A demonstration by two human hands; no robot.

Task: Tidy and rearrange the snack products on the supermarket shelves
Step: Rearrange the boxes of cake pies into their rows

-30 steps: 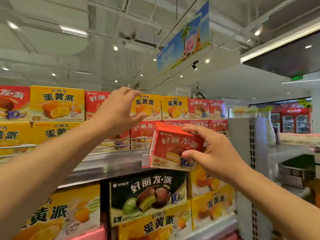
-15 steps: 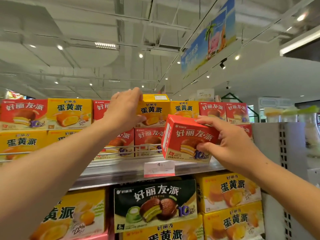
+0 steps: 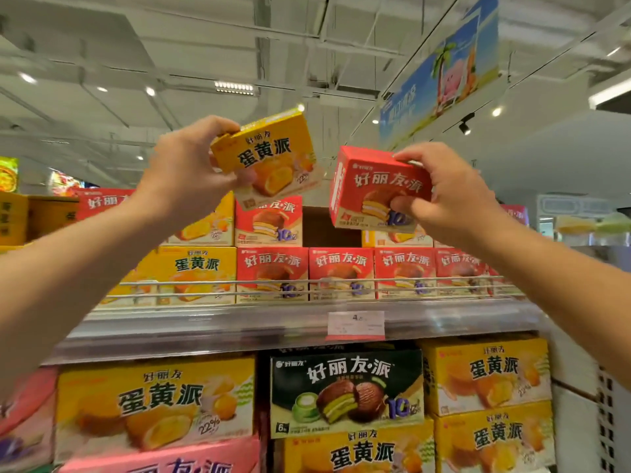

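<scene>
A person stands before a supermarket shelf, both bare arms raised toward the upper middle of the frame. The left hand (image 3: pixel 184 172) pinches a yellow rectangular cardboard snack box (image 3: pixel 269 155) by its left end, fingers curled over the top edge and thumb under the front, so the box hangs tilted, clear of the stack. Just to its right, not touching it, the right hand (image 3: pixel 447 189) grips a red cardboard snack box (image 3: pixel 372 189) from its right side, fingers over the top and thumb pressed on the printed front. Directly below and between the two boxes, a dark empty gap (image 3: pixel 327 227) shows in the upper row of stacked red boxes (image 3: pixel 269 221), with a full lower row of red and yellow boxes (image 3: pixel 341 271) behind a thin metal guard rail (image 3: pixel 307 283). A white price tag (image 3: pixel 355 324) sits on the clear shelf edge at centre. Larger yellow boxes and a dark green box (image 3: pixel 345 390) fill the shelf along the bottom of the frame. The held boxes look light and stiff, with glossy faces that may slip; a hold across opposite edges seems safest, without squeezing the thin card or crushing the soft cakes likely inside.
</scene>
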